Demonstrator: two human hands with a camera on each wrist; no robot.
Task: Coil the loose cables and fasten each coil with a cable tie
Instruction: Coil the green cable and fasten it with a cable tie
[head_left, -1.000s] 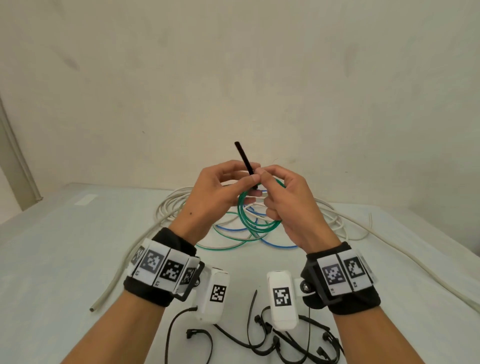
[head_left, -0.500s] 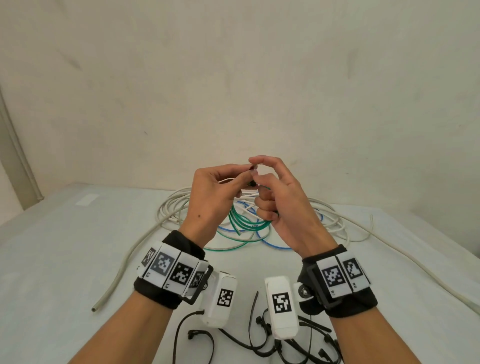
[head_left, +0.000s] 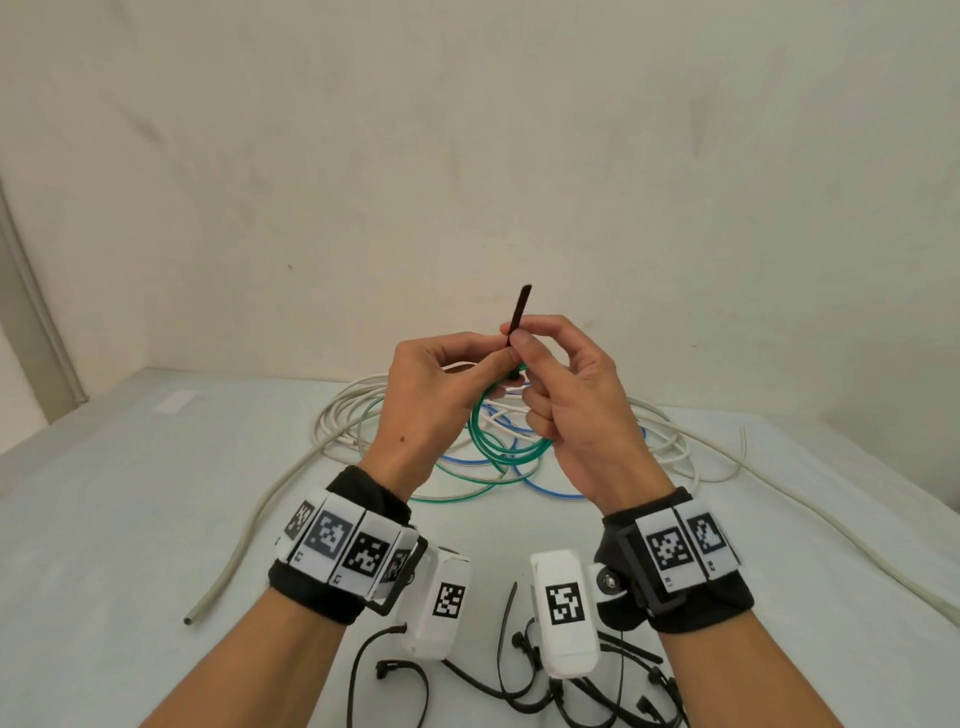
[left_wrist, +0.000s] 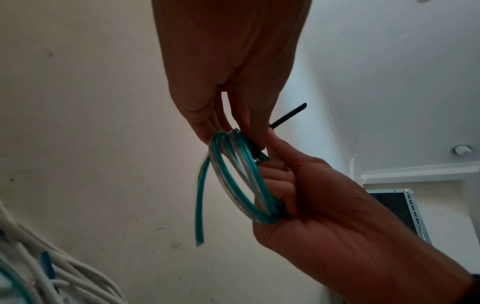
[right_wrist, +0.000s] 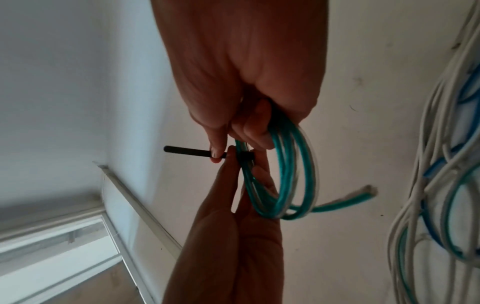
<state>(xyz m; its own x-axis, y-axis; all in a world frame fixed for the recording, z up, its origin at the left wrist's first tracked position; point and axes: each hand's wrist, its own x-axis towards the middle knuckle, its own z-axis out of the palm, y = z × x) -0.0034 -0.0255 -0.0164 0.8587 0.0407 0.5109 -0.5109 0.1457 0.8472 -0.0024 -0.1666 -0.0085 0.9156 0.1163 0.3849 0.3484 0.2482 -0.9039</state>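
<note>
Both hands hold a small green cable coil (head_left: 496, 441) in the air above the table. A black cable tie (head_left: 519, 312) wraps the top of the coil, and its tail sticks upward. My right hand (head_left: 524, 343) pinches that tail between thumb and forefinger, while its lower fingers curl through the coil (right_wrist: 285, 174). My left hand (head_left: 467, 364) pinches the coil strands right beside the tie's head (right_wrist: 245, 157). In the left wrist view the coil (left_wrist: 233, 174) hangs between the left hand (left_wrist: 207, 127) and the right hand (left_wrist: 311, 195), with one cut end dangling.
Loose white, blue and green cables (head_left: 363, 415) lie tangled on the white table (head_left: 130, 493) behind my hands. One long white cable (head_left: 249, 530) runs toward the front left, another (head_left: 779, 499) toward the right. Several spare black cable ties (head_left: 519, 691) lie near the front edge.
The tie's tail, hidden between the fingertips half a second ago, now stands up again, leaning right instead of left. The hands sit a little closer together.
</note>
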